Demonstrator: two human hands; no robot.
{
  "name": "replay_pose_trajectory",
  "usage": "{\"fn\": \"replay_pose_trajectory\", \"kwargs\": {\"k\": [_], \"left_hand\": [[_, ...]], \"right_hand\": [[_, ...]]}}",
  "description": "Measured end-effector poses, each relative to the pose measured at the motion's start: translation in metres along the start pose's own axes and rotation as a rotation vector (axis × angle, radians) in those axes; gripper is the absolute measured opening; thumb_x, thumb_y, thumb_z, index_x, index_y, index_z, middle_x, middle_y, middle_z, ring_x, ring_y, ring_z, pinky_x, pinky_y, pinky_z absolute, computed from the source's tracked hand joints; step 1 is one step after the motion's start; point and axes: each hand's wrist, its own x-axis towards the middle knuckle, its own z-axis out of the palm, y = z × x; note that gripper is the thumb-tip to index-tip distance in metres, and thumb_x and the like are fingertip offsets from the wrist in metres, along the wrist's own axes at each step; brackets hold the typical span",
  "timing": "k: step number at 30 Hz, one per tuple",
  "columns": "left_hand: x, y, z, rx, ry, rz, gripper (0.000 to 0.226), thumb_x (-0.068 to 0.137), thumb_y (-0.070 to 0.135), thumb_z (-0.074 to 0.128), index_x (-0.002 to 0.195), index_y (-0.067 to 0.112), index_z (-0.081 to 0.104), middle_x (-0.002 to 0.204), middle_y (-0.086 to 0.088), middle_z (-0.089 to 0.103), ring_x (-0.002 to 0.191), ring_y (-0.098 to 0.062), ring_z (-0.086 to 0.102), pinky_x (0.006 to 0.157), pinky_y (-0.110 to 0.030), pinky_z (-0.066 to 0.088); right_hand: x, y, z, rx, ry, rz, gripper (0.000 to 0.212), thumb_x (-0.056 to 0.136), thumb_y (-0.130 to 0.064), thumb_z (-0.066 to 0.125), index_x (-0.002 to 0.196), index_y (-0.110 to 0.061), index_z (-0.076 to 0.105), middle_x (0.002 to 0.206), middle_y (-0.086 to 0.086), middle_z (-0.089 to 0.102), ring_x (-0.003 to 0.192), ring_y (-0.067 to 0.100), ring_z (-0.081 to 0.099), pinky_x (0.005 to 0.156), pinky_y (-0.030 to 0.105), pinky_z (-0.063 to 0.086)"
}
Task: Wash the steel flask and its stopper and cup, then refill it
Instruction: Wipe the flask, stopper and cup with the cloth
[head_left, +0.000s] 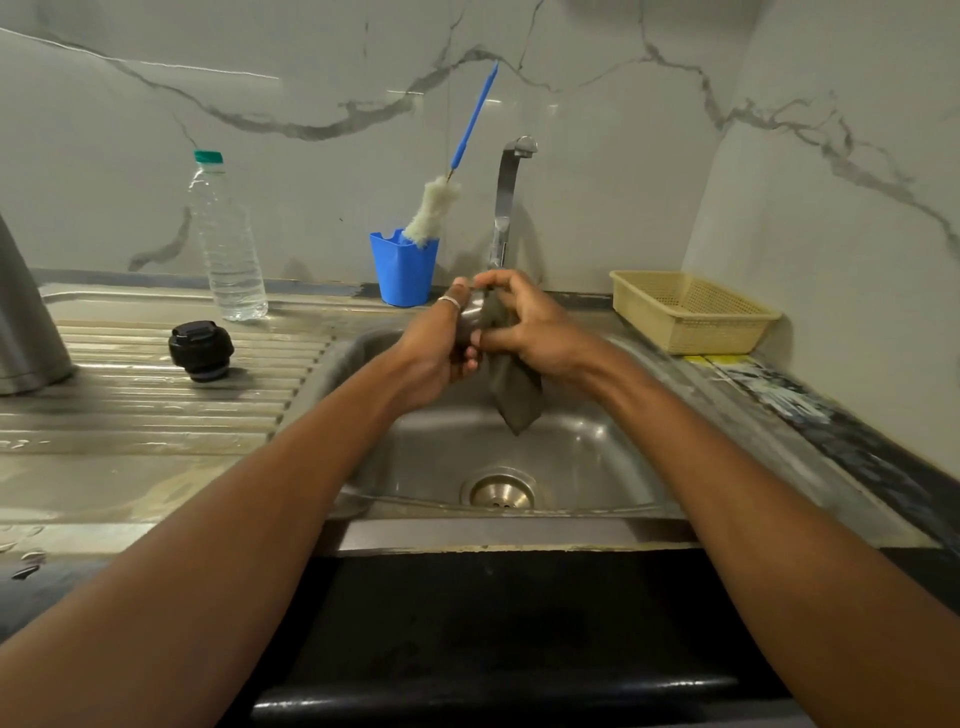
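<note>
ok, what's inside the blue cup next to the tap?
A bottle brush stands in the blue cup, white fluffy head above the rim, blue handle leaning toward the tap. The cup wall hides its lower end and anything else inside.

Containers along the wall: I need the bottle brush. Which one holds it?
The blue holder left of the tap; the white-headed brush leans out of it. The yellow basket and clear bottle hold none.

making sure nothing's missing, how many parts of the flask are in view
3. The flask body stands far left on the drainboard, the black stopper sits right of it, and what looks like the cup, mostly hidden, is gripped in the left hand over the sink.
</note>
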Motion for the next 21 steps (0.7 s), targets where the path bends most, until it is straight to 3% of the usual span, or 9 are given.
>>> {"fn": "replay_pose_trajectory", "kwargs": {"k": [2,4,7,9,11,13,15,18,21], "left_hand": [[-0.001,0.001,-0.008,-0.033,0.017,-0.084,0.042,0.105,0.056,0.041,0.103,0.020,0.061,0.069,0.001,0.064,0.046,-0.006,0.052,0.041,-0.021,0.047],[-0.003,0.001,-0.013,0.070,0.009,-0.125,0.052,0.102,0.064,0.040,0.103,0.018,0.063,0.070,-0.002,0.068,0.052,-0.009,0.059,0.047,-0.024,0.052],[-0.002,0.000,-0.012,0.252,0.007,0.017,0.055,0.099,0.067,0.044,0.118,0.019,0.065,0.104,-0.007,0.074,0.084,-0.016,0.072,0.062,-0.033,0.060],[-0.002,-0.003,-0.010,0.388,-0.009,0.212,0.049,0.100,0.057,0.051,0.138,0.026,0.053,0.122,-0.003,0.067,0.099,-0.018,0.071,0.065,-0.035,0.062],[-0.003,-0.006,-0.009,0.468,-0.041,0.327,0.049,0.102,0.051,0.053,0.145,0.030,0.047,0.122,0.001,0.063,0.098,-0.018,0.071,0.063,-0.032,0.062],[-0.001,-0.007,-0.009,0.444,-0.050,0.335,0.045,0.104,0.049,0.050,0.142,0.026,0.051,0.119,-0.004,0.065,0.093,-0.018,0.070,0.059,-0.028,0.059],[0.000,-0.006,-0.010,0.366,-0.042,0.275,0.040,0.105,0.050,0.045,0.127,0.020,0.060,0.107,-0.007,0.066,0.083,-0.016,0.066,0.058,-0.028,0.056],[0.002,-0.004,-0.012,0.197,0.031,0.142,0.039,0.107,0.050,0.040,0.096,0.018,0.059,0.081,-0.006,0.060,0.063,-0.014,0.055,0.050,-0.029,0.049],[0.000,0.000,-0.010,0.104,0.136,0.058,0.038,0.108,0.044,0.035,0.091,0.017,0.055,0.076,-0.007,0.059,0.058,-0.015,0.050,0.051,-0.029,0.044]], "right_hand": [[0.001,-0.001,0.003,-0.260,-0.095,-0.078,0.063,0.085,0.016,0.066,0.137,-0.011,0.042,0.115,0.005,0.062,0.091,0.009,0.066,0.075,0.021,0.057],[0.001,0.000,0.002,-0.280,-0.077,-0.059,0.063,0.086,0.013,0.067,0.139,-0.013,0.042,0.119,0.004,0.062,0.098,0.010,0.066,0.079,0.023,0.058],[0.001,0.002,-0.005,-0.060,0.096,0.066,0.063,0.088,0.001,0.073,0.143,-0.013,0.046,0.118,0.006,0.067,0.101,0.016,0.069,0.083,0.027,0.059],[0.002,0.001,-0.010,0.148,0.199,0.147,0.061,0.089,-0.002,0.072,0.145,-0.010,0.046,0.111,0.008,0.070,0.091,0.015,0.071,0.072,0.026,0.058],[0.001,-0.002,-0.012,0.297,0.233,0.176,0.057,0.092,0.000,0.067,0.145,-0.004,0.045,0.099,0.008,0.071,0.077,0.012,0.071,0.062,0.024,0.056],[-0.003,-0.005,-0.011,0.335,0.201,0.170,0.047,0.094,0.000,0.065,0.138,-0.002,0.050,0.095,0.006,0.070,0.072,0.009,0.070,0.060,0.022,0.056],[-0.005,-0.007,-0.009,0.189,0.135,0.150,0.044,0.093,0.001,0.067,0.134,-0.007,0.053,0.103,0.001,0.069,0.082,0.005,0.070,0.070,0.020,0.058],[-0.004,-0.006,-0.005,-0.255,0.010,0.073,0.076,0.089,0.005,0.068,0.153,-0.009,0.030,0.130,0.004,0.062,0.105,0.014,0.066,0.089,0.030,0.057],[-0.003,-0.006,0.004,-0.526,-0.093,-0.024,0.090,0.087,0.007,0.065,0.159,-0.009,0.014,0.135,0.003,0.061,0.107,0.013,0.063,0.082,0.019,0.053]]}}
